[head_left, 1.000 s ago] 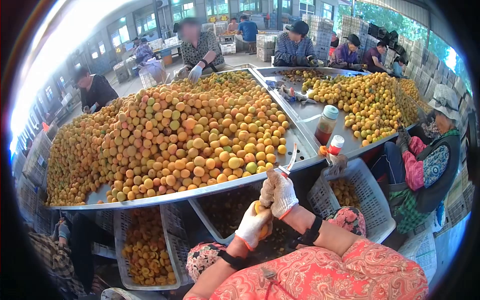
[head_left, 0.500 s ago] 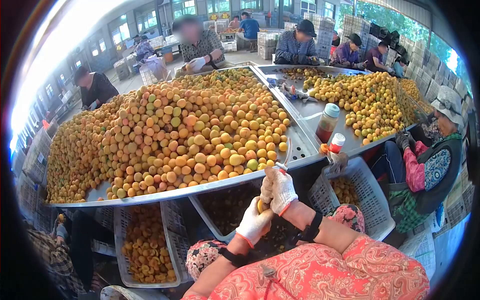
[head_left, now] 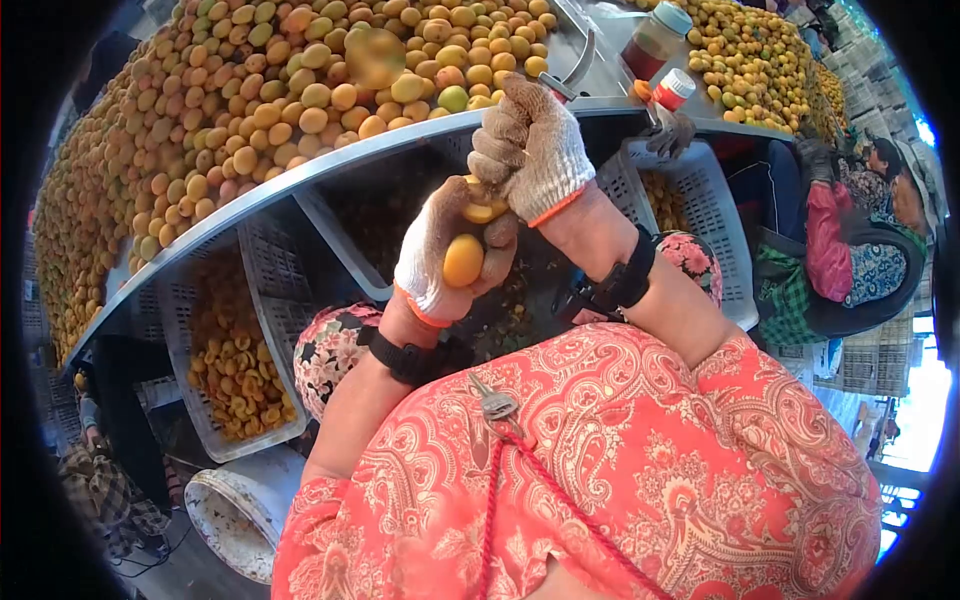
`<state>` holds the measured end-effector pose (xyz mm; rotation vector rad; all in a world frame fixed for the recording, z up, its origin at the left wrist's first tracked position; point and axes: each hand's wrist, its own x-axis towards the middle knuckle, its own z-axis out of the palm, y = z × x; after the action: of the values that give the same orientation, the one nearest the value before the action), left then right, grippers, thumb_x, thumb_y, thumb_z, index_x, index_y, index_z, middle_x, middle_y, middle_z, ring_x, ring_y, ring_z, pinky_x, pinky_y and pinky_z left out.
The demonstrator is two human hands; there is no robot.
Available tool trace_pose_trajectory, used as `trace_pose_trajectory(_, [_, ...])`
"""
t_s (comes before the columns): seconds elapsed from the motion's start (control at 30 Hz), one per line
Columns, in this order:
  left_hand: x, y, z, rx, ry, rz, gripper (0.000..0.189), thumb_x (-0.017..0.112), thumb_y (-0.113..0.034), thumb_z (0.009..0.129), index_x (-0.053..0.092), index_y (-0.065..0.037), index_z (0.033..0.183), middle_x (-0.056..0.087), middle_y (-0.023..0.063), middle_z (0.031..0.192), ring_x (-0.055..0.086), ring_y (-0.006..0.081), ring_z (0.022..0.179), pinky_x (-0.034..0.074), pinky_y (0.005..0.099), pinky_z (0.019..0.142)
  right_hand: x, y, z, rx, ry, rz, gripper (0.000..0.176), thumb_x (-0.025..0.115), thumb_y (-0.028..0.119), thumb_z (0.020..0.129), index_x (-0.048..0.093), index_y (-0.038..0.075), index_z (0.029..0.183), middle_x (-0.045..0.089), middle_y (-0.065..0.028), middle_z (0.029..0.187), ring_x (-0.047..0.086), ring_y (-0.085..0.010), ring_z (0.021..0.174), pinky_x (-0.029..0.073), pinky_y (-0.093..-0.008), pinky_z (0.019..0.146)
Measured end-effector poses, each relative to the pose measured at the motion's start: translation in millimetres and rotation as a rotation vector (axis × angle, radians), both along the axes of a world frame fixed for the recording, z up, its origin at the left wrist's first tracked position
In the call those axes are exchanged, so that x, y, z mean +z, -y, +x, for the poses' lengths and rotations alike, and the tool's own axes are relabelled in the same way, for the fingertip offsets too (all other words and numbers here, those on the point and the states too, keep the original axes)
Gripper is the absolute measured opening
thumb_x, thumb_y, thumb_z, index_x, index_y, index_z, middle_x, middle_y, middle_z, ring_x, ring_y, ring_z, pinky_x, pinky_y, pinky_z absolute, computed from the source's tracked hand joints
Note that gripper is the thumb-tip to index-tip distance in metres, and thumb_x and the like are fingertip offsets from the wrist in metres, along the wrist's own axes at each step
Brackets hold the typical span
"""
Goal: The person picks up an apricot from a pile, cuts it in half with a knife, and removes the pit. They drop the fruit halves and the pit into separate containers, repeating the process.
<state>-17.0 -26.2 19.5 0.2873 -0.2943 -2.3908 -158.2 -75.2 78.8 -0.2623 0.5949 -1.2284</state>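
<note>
My left hand (head_left: 445, 250), in a white knit glove browned at the fingers, is closed around a whole apricot (head_left: 463, 261) in its palm. A second apricot (head_left: 484, 210), partly covered by fingers, sits at its fingertips. Against that fruit presses my right hand (head_left: 530, 145), also gloved and curled into a fist. From the top of this fist sticks a thin curved metal tool (head_left: 582, 62); the rest of it is hidden in the grip. Both hands meet just in front of the metal table's rim (head_left: 330, 160), over a dark crate (head_left: 345, 245).
A large heap of apricots (head_left: 280, 90) covers the table. Left below stands a crate of halved apricots (head_left: 240, 375), near a white bucket (head_left: 235, 510). A jar (head_left: 655, 45) and a red-and-white bottle (head_left: 674, 88) stand by the rim. A co-worker (head_left: 850, 250) sits at right.
The view has tipped downward, so the far workers have left it. My hands appear higher and larger, still together, and the left palm now faces up, showing the whole apricot.
</note>
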Motion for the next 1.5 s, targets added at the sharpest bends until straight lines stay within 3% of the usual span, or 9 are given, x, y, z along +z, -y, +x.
trace_pose_trajectory(0.23, [14.6, -6.6, -2.8, 0.070, 0.094, 0.101, 0.046, 0.052, -0.045, 0.095, 0.055, -0.003, 0.112, 0.056, 0.0090, 0.081, 0.049, 0.0159, 0.050, 0.034, 0.0246, 0.042, -0.9, -2.9, -6.2, 0.054, 0.052, -0.150, 0.047, 0.056, 0.034, 0.098, 0.037, 0.018, 0.059, 0.028, 0.0039, 0.050, 0.026, -0.0137, 0.042, 0.024, -0.0298, 0.046])
trace_pose_trajectory(0.33, [14.8, -1.1, 2.4, -0.006, 0.273, -0.168, 0.042, 0.057, -0.039, 0.093, 0.056, -0.002, 0.112, 0.057, 0.0077, 0.080, 0.048, 0.0126, 0.048, 0.034, 0.0228, 0.042, 7.1, -7.5, -7.6, -0.036, -0.034, -0.104, 0.047, 0.058, 0.036, 0.098, 0.037, 0.018, 0.060, 0.030, 0.0037, 0.051, 0.028, -0.0133, 0.042, 0.025, -0.0296, 0.045])
trace_pose_trajectory(0.4, [23.8, -0.5, 0.6, 0.006, 0.587, -0.378, 0.034, 0.061, -0.027, 0.093, 0.057, -0.003, 0.117, 0.057, 0.0048, 0.082, 0.052, 0.0094, 0.056, 0.039, 0.0211, 0.046, 11.3, -3.4, -13.4, -0.021, -0.232, -0.253, 0.046, 0.060, 0.037, 0.097, 0.038, 0.017, 0.061, 0.031, 0.0032, 0.051, 0.030, -0.0128, 0.042, 0.025, -0.0300, 0.044])
trace_pose_trajectory(0.57, [14.2, -0.3, -1.4, 0.202, 0.436, -0.359, 0.041, 0.065, -0.024, 0.091, 0.050, -0.001, 0.122, 0.065, 0.0178, 0.092, 0.052, 0.0111, 0.051, 0.038, 0.0214, 0.041, 24.3, -9.2, -21.7, -0.213, -0.303, -0.381, 0.046, 0.062, 0.035, 0.096, 0.039, 0.015, 0.061, 0.032, 0.0013, 0.051, 0.031, -0.0142, 0.042, 0.027, -0.0300, 0.043])
trace_pose_trajectory(0.9, [13.1, -3.5, -6.4, 0.227, 0.331, -0.274, 0.044, 0.067, -0.016, 0.088, 0.047, 0.000, 0.124, 0.066, 0.0183, 0.093, 0.052, 0.0123, 0.049, 0.039, 0.0228, 0.041, 18.8, -19.6, -5.7, -0.261, -0.426, -0.344, 0.041, 0.062, 0.034, 0.096, 0.043, 0.015, 0.065, 0.037, 0.0018, 0.051, 0.036, -0.0127, 0.040, 0.029, -0.0287, 0.041])
trace_pose_trajectory(1.07, [4.6, -5.7, -6.9, 0.092, 0.339, -0.254, 0.047, 0.068, -0.013, 0.085, 0.047, -0.002, 0.125, 0.065, 0.0184, 0.091, 0.055, 0.0147, 0.051, 0.041, 0.0243, 0.042, 16.3, -25.3, -1.0, -0.248, -0.454, -0.303, 0.040, 0.062, 0.031, 0.096, 0.046, 0.014, 0.064, 0.038, 0.0015, 0.050, 0.037, -0.0122, 0.040, 0.028, -0.0276, 0.040])
trace_pose_trajectory(1.37, [7.8, -5.9, -10.7, 0.234, 0.334, -0.266, 0.042, 0.064, -0.012, 0.088, 0.047, -0.002, 0.125, 0.064, 0.0157, 0.088, 0.054, 0.0169, 0.046, 0.040, 0.0259, 0.040, 19.3, -29.4, 4.3, -0.353, -0.469, -0.311, 0.026, 0.061, 0.024, 0.097, 0.055, 0.011, 0.075, 0.045, 0.0022, 0.056, 0.043, -0.0112, 0.044, 0.032, -0.0272, 0.042])
trace_pose_trajectory(1.43, [7.2, -6.6, -10.2, 0.244, 0.332, -0.261, 0.041, 0.064, -0.012, 0.089, 0.047, -0.002, 0.125, 0.064, 0.0154, 0.087, 0.054, 0.0170, 0.045, 0.040, 0.0260, 0.040, 11.8, -27.5, 0.8, -0.302, -0.313, -0.404, 0.014, 0.074, 0.021, 0.090, 0.065, 0.010, 0.087, 0.056, 0.0035, 0.061, 0.053, -0.0073, 0.047, 0.039, -0.0221, 0.042])
trace_pose_trajectory(1.5, [6.5, -8.3, -9.6, 0.236, 0.346, -0.247, 0.041, 0.064, -0.012, 0.089, 0.047, -0.001, 0.125, 0.063, 0.0135, 0.088, 0.055, 0.0163, 0.048, 0.040, 0.0258, 0.041, 11.7, -30.1, 4.1, -0.321, -0.373, -0.402, 0.015, 0.074, 0.021, 0.090, 0.066, 0.009, 0.086, 0.056, 0.0039, 0.062, 0.053, -0.0068, 0.048, 0.039, -0.0218, 0.043])
